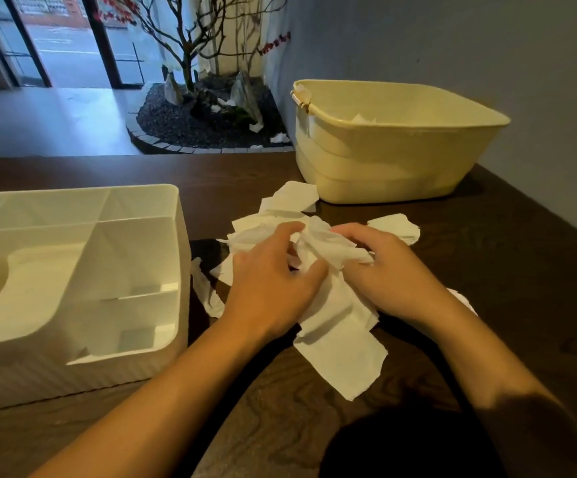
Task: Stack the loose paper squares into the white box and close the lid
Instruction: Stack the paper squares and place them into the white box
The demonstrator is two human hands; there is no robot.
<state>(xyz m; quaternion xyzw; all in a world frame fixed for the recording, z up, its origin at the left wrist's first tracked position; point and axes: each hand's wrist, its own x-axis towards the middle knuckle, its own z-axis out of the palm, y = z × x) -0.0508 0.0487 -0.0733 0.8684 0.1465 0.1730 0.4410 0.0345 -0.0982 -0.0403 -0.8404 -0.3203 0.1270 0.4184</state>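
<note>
Our dark wood bench (487,270), grey wall (452,39), pale floor (56,122), tall windows (59,39), bare little tree (190,46).

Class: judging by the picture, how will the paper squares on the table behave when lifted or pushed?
The paper squares probably flop: those between the left hand and right hand crumple. Curled edges suggest lightness; a push would likely slide them.

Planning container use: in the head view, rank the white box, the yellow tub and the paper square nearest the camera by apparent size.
1. white box, though it sits nearer the camera, so unsure against the tub.
2. yellow tub.
3. paper square, clearly smallest.
</note>
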